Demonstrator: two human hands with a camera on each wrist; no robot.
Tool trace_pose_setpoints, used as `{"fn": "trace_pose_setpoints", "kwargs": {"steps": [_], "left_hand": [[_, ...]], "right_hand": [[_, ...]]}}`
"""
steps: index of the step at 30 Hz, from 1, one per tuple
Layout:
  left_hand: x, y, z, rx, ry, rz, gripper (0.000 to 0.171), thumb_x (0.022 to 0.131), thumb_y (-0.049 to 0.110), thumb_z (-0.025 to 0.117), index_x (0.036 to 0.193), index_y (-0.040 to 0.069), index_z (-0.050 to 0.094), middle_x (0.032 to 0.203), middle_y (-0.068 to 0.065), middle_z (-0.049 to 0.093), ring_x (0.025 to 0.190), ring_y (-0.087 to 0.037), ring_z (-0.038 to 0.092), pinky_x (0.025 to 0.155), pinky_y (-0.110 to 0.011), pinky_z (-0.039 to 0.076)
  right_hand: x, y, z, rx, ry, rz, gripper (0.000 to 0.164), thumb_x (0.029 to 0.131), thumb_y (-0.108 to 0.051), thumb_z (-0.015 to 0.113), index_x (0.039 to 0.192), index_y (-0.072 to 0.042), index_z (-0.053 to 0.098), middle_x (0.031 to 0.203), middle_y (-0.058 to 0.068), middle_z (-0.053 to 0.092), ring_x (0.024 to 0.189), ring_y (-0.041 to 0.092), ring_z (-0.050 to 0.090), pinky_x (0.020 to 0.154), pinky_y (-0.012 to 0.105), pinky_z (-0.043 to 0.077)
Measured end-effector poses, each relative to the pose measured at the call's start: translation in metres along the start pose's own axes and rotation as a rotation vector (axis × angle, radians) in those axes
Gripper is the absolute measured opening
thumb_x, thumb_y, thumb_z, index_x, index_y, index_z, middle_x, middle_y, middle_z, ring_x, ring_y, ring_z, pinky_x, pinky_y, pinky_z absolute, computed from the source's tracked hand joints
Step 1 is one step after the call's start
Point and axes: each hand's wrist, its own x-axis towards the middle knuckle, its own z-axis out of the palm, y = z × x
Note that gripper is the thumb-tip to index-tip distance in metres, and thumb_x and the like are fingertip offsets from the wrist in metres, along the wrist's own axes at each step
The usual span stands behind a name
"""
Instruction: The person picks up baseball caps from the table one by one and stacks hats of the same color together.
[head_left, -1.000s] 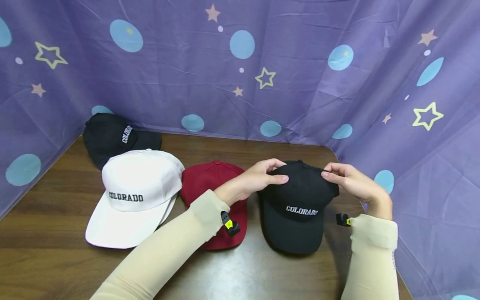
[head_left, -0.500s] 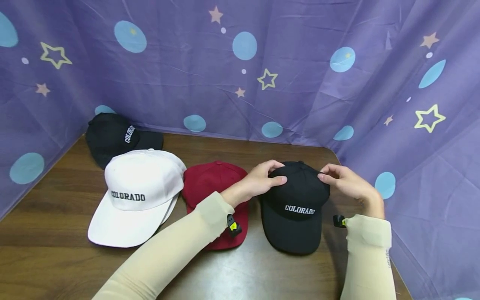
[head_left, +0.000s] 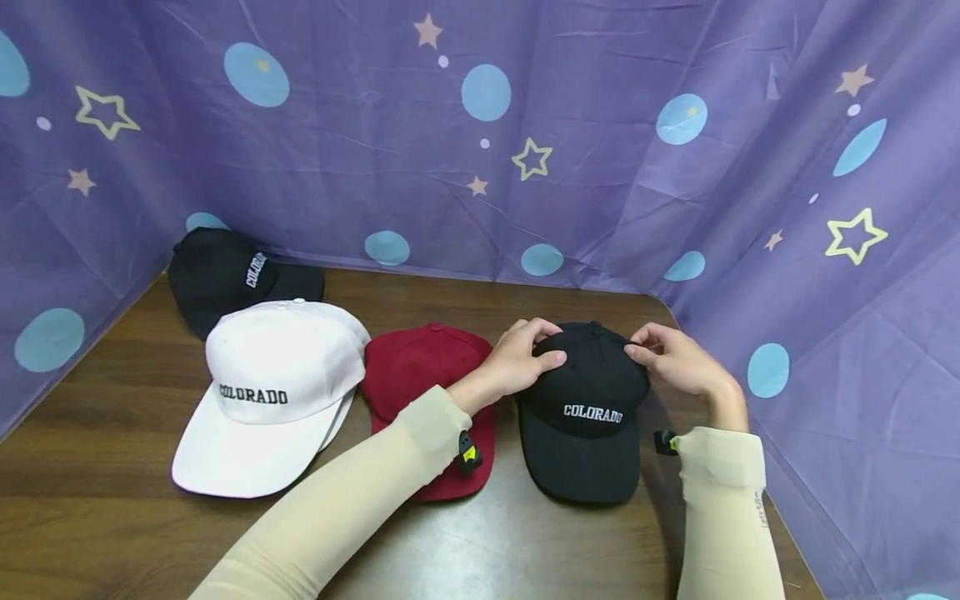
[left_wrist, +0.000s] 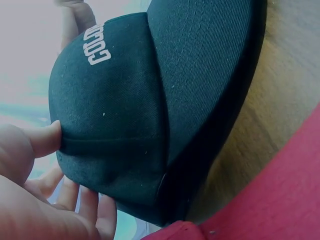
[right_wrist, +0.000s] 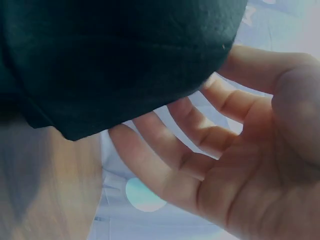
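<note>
A black baseball cap [head_left: 588, 392] with white COLORADO lettering sits at the right of the table, its brim toward me. My left hand [head_left: 517, 357] holds the left side of its crown, thumb on the front and fingers behind; the left wrist view shows the thumb [left_wrist: 46, 140] against the black fabric. On the opposite side, my right hand [head_left: 678, 358] holds the crown between thumb and fingers. In the right wrist view its fingers [right_wrist: 155, 160] run along the cap's lower rear edge, with their tips partly hidden.
Left of the black cap lies a red cap [head_left: 416, 367], partly under my left forearm. Farther left are stacked white caps [head_left: 281, 358] and, behind them, another black cap [head_left: 213, 271]. A purple curtain [head_left: 585, 217] borders the wooden table [head_left: 465, 542].
The right side of the black cap's crown has drawn inward, and my right hand has shifted left with it. My left hand keeps its place on the crown. The other caps stay put.
</note>
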Motion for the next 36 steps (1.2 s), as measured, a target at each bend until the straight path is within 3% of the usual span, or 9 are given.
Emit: {"fn": "trace_pose_setpoints", "kwargs": {"steps": [7,14,21,28,36], "left_hand": [[0.003,0.000,0.001,0.021,0.062,-0.017,0.044,0.104,0.021,0.070,0.144,0.014,0.055,0.138,-0.013,0.057,0.133,-0.032,0.046,0.110,-0.049,0.043],[0.003,-0.001,0.001,0.093,0.124,0.025,0.052,0.103,0.021,0.071,0.148,0.010,0.048,0.133,-0.015,0.058,0.128,-0.035,0.047,0.109,-0.050,0.040],[-0.001,0.001,-0.001,0.075,0.116,0.051,0.050,0.103,0.019,0.071,0.146,0.009,0.049,0.132,-0.015,0.058,0.124,-0.034,0.053,0.108,-0.049,0.044],[-0.001,-0.001,-0.003,0.067,0.100,0.056,0.048,0.103,0.017,0.069,0.146,0.008,0.049,0.133,-0.016,0.058,0.123,-0.034,0.059,0.111,-0.047,0.045],[0.000,-0.001,-0.005,-0.001,0.066,0.048,0.047,0.104,0.012,0.068,0.147,0.006,0.049,0.139,-0.018,0.057,0.128,-0.034,0.060,0.110,-0.043,0.050]], "right_hand": [[0.008,-0.001,0.008,-0.041,0.080,0.006,0.027,0.109,-0.033,0.062,0.117,-0.008,0.065,0.102,0.010,0.069,0.092,0.024,0.062,0.081,0.037,0.048],[0.009,-0.002,0.011,-0.029,0.092,0.027,0.028,0.109,-0.033,0.062,0.120,-0.007,0.062,0.105,0.013,0.068,0.094,0.027,0.062,0.081,0.037,0.049],[0.008,-0.001,0.010,0.033,0.079,0.017,0.027,0.109,-0.025,0.063,0.124,-0.003,0.059,0.117,0.018,0.068,0.102,0.028,0.067,0.082,0.035,0.056],[0.007,0.005,0.008,0.067,0.037,-0.005,0.025,0.108,-0.017,0.063,0.125,0.001,0.060,0.113,0.017,0.068,0.095,0.021,0.066,0.081,0.037,0.059],[0.004,0.011,0.005,0.105,0.015,-0.002,0.024,0.108,-0.015,0.062,0.125,0.002,0.059,0.115,0.019,0.066,0.098,0.025,0.067,0.078,0.031,0.060]]}}
